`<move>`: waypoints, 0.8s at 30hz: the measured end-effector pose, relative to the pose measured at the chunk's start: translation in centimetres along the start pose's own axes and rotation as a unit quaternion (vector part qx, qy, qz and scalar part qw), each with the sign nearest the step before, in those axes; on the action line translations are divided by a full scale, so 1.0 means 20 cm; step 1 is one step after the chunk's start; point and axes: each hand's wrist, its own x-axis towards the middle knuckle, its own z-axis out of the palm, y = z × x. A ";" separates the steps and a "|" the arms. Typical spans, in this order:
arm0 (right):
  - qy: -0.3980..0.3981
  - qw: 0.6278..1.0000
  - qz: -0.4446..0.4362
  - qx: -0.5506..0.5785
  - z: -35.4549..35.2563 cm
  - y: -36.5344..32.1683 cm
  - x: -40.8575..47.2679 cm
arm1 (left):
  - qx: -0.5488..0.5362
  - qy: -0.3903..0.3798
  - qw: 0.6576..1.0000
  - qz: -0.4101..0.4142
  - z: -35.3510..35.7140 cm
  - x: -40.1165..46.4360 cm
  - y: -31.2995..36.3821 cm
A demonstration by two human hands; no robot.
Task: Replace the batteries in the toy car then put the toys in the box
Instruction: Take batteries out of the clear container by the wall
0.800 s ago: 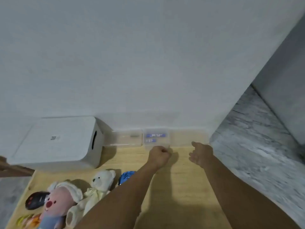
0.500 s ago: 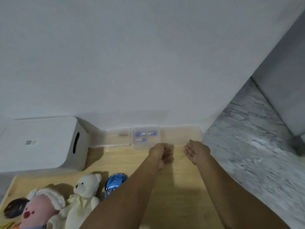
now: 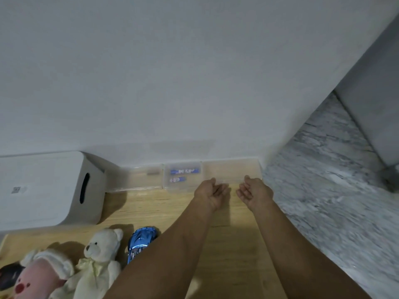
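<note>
Both hands empty. Left hand (image 3: 212, 192) and right hand (image 3: 254, 190) sit side by side, fingers relaxed and slack, gripping nothing, palms turned toward each other at the near edge of the rightmost clear plastic tray (image 3: 231, 171) against the wall.

Just left of the left hand: clear plastic case (image 3: 183, 176) holding blue-labelled batteries (image 3: 182, 171), two rows visible. Further left, another clear tray (image 3: 138, 178) with a small item too blurred to ID.

Well back toward the body, left of the left forearm: shiny blue toy car (image 3: 141, 239) on the light wood tabletop (image 3: 226, 244), untouched. Beside it a white teddy bear (image 3: 101, 253), then a pink plush doll (image 3: 36, 277). Far left, white lidded storage box (image 3: 49, 188), lid on.

Step, as I read it: battery swap, very early. Hands are at the tray area, car not picked up.

Next move likely needs: pinch batteries out of the case or fetch the car first. Batteries are small and smooth, so fingertip pinch. Box lid must come off before toys go in.
</note>
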 end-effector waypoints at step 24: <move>-0.007 0.998 -0.032 -0.049 -0.01 -0.02 -0.13 | 0.015 -0.023 1.000 -0.009 -0.17 -0.07 0.03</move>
